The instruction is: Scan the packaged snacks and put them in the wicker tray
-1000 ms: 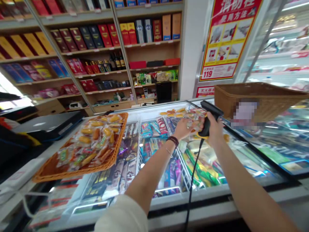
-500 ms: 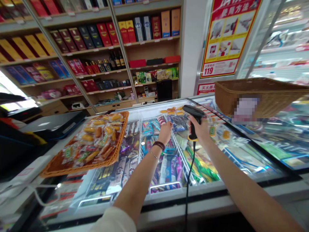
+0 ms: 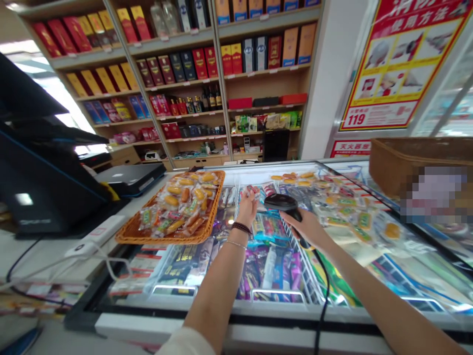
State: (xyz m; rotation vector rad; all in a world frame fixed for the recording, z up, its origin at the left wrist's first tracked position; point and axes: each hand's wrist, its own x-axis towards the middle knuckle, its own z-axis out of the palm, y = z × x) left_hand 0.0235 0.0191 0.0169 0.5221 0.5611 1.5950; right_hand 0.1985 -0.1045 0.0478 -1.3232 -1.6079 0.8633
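Note:
My right hand [image 3: 307, 228] is wrapped round the grip of a black barcode scanner [image 3: 283, 202], its head pointing left and its cable running down toward me. To the left, my left hand [image 3: 247, 207] pinches a small wrapped snack [image 3: 253, 190] in clear and red film, just left of the scanner's head. Both hands are above a glass-topped chest freezer [image 3: 273, 320] full of packaged ice creams. On its left part rests an orange wicker basket [image 3: 125, 235] piled with wrapped snack sausages [image 3: 185, 197]. More wrapped snacks [image 3: 347, 212] lie spread on the glass at right.
A brown wicker basket [image 3: 391, 155] stands at the far right. At left are a dark checkout terminal [image 3: 55, 162], a flat scale [image 3: 129, 177] and a white power strip [image 3: 98, 234] with cables. Shelves [image 3: 185, 81] of boxes and bottles line the back wall.
My view has turned left. The scanner has tilted from upright to lying more level, its head now nearer my left hand. The small snack in my left fingers shows more plainly.

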